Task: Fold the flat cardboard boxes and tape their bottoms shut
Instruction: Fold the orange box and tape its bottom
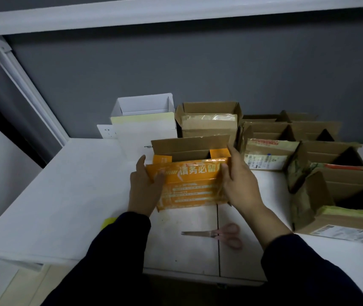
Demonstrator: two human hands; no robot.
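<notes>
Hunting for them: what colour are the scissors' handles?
Pink plastic handles on steel-bladed scissors; head view.

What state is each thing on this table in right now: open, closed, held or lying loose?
Orange box, upright, top flaps open, held by both sides.
Left hand, holds its left side.
Right hand, holds its right side.
Scissors, closed, lying flat, untouched.
White box, upright, top open.
Brown box, upright, top open, tape on front.
</notes>
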